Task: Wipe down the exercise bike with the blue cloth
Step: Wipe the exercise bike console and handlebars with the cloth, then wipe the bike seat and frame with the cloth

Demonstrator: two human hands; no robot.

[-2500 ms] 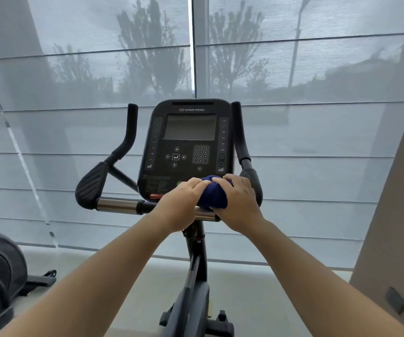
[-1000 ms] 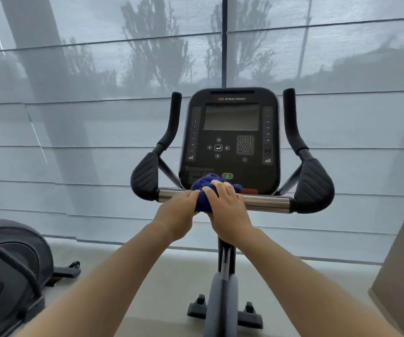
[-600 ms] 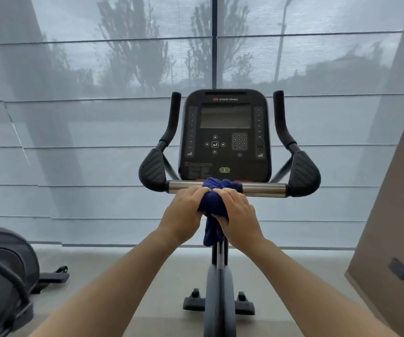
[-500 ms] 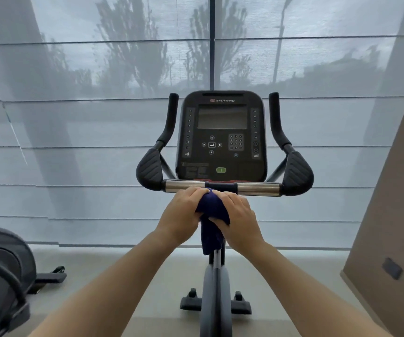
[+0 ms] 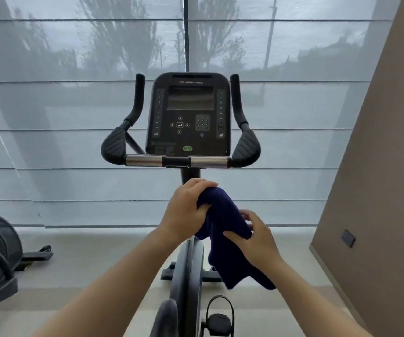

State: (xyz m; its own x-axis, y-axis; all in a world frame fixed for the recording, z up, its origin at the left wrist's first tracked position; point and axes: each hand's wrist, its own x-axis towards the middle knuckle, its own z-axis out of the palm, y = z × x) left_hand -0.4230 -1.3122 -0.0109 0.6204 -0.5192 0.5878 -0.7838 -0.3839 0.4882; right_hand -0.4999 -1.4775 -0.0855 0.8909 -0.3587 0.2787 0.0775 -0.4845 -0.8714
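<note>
Both hands are gripping the blue cloth (image 5: pixel 223 220) below the exercise bike's (image 5: pixel 188 117) handlebar (image 5: pixel 175 161): left hand (image 5: pixel 186 210) is bunching its top against the post, right hand (image 5: pixel 254 235) is pinching the hanging part, above the floor (image 5: pixel 86 263).

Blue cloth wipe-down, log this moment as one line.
blue cloth: held off bike | left hand: gripping top | right hand: pinching lower fold | handlebar: untouched

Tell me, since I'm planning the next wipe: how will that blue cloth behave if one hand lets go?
Probably floppy: the blue cloth droops in folds below the left hand and right hand. Likely light, since loose grips hold it. It would probably swing down, not hold shape.
</note>
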